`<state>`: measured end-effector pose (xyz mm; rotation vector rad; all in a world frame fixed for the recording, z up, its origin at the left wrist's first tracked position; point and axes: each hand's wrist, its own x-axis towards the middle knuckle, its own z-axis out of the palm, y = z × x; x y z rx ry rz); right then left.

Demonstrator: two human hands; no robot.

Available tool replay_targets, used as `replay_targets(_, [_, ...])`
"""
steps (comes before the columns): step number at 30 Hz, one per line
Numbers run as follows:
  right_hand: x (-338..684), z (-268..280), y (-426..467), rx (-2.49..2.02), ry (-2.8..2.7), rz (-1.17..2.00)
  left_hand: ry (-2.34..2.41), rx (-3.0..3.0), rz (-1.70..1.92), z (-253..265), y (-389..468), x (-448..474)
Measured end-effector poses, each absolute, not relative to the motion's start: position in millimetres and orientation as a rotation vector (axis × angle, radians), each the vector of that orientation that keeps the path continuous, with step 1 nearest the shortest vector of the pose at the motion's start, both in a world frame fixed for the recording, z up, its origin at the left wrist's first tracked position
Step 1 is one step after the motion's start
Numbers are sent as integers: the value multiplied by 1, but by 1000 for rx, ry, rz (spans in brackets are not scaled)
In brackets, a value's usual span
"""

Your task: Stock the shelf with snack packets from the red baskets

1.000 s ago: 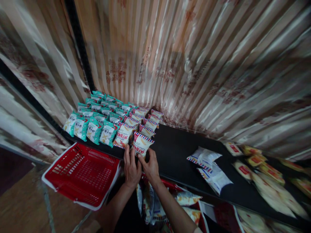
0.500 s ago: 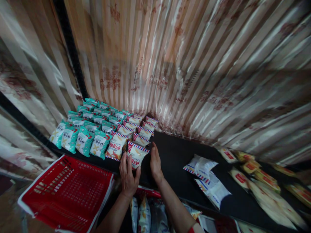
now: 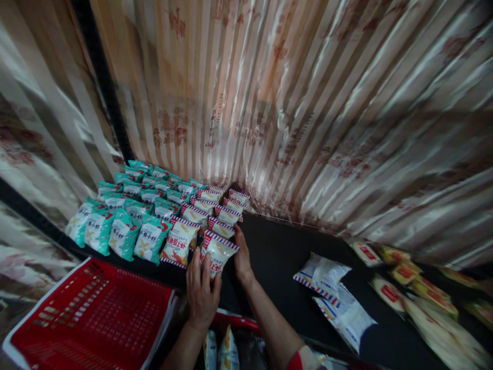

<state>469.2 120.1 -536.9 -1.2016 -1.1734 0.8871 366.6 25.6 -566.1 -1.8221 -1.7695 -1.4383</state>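
Note:
A white snack bag with red-and-blue striped edges stands at the front of its row on the black shelf. My left hand grips its lower left side, fingers on the front and thumb near the bottom edge. My right hand lies against the bag's right side with fingers stretched out; its fingertips are partly hidden behind the bag. Matching striped bags stand beside and behind it. Left of these are several rows of teal-and-white snack bags.
A red basket sits below the shelf's front left. More bags are in a red-rimmed container beneath my arms. Two striped bags lie flat on the right, with yellow packs farther over. A striped plastic curtain hangs behind.
My right hand has moved in from beside the bag to its right edge. The front bag sits straighter, its printed front more visible. The view has shifted slightly.

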Motion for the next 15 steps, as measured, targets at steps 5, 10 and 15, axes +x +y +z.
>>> replay_targets(5, [472,-538,118,-1145,-1098,1092,-1758,-1845,-1474,-566,28,367])
replay_targets(10, [472,-538,114,-1181,-1092,1099,-1813,-1906,-1483,-566,28,364])
replay_targets(15, [470,-538,112,-1252,-1097,1065,-1831,-1951,-1449,-566,29,360])
